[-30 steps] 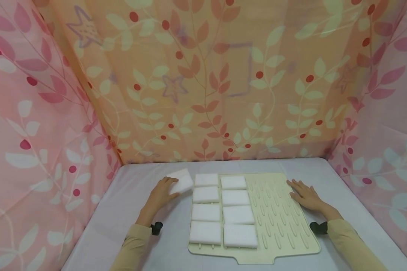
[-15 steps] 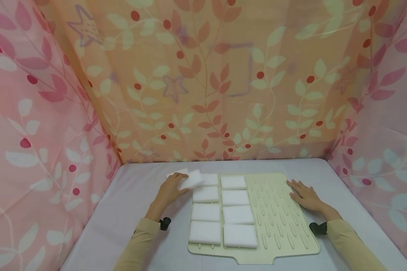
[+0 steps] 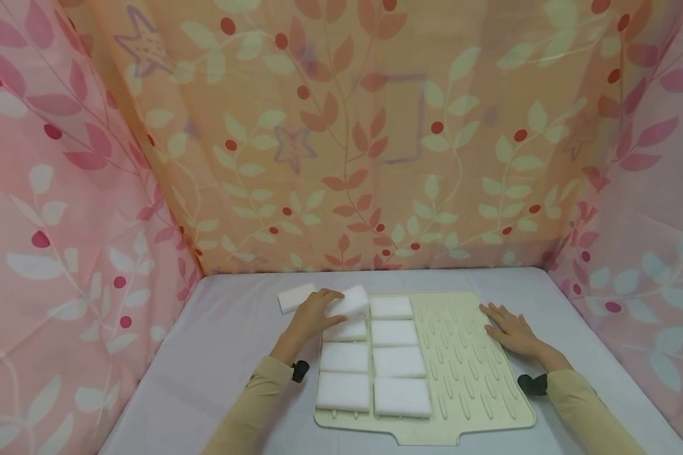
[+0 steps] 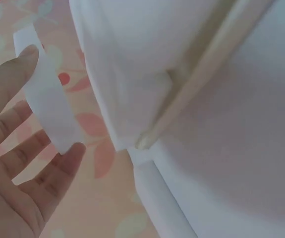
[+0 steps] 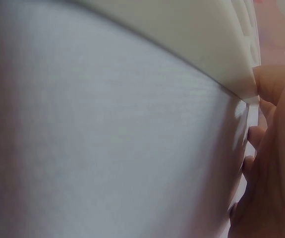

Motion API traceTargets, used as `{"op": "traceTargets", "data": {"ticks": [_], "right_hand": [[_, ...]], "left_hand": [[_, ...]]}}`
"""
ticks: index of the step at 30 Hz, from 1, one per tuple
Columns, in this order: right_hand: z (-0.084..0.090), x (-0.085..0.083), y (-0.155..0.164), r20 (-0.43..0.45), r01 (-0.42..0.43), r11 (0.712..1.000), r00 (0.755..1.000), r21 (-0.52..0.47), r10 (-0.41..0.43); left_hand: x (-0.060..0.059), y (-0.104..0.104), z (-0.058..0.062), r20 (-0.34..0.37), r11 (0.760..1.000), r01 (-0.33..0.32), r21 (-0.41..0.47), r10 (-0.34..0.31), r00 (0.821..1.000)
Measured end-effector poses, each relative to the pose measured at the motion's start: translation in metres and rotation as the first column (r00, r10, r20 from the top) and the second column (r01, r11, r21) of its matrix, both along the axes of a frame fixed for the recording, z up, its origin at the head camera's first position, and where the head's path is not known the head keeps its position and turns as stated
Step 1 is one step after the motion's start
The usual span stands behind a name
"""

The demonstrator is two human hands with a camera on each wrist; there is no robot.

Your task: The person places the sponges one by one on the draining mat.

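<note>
My left hand [image 3: 312,316] pinches a white sponge block [image 3: 350,301] by its edges between thumb and fingertips. In the left wrist view the held block [image 4: 54,106] is raised off the surface. It hangs tilted over the far end of the left column and hides the sponge there. Two columns of white sponges [image 3: 403,361] lie flat on a cream ridged draining board [image 3: 461,354]. With fingers stretched out, my right hand [image 3: 515,333] rests at the board's right edge; the right wrist view shows its thumb [image 5: 273,82] against the rim.
One more sponge [image 3: 295,298] lies on the white-covered table [image 3: 205,354], left of the board and partly behind my left hand. The board's right part shows bare ridges. Flowered cloth walls [image 3: 341,208] stand around the back and sides.
My left hand has carried the sponge block rightward, from beside the board to over its far left corner. The sponge left behind on the table has come into view. My right hand stays put.
</note>
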State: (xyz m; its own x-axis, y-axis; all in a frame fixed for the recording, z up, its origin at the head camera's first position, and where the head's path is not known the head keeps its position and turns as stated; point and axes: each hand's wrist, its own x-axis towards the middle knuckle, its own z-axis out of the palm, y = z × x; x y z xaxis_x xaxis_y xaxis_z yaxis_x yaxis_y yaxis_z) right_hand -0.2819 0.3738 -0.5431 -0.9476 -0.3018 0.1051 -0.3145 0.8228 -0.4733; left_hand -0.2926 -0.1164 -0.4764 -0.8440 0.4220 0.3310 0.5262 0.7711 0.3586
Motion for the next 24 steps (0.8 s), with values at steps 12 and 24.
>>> {"op": "traceTargets", "data": {"ticks": [12, 24], "right_hand": [[0.0, -0.002, 0.0, 0.018, 0.011, 1.0, 1.0, 0.026, -0.012], [0.003, -0.001, 0.001, 0.009, 0.011, 0.999, 1.0, 0.038, -0.011]], "left_hand": [[-0.004, 0.036, 0.007, 0.042, 0.998, 0.052, 0.035, -0.053, 0.998], [-0.004, 0.071, 0.008, 0.103, 0.997, 0.078, 0.023, -0.08, 0.991]]}}
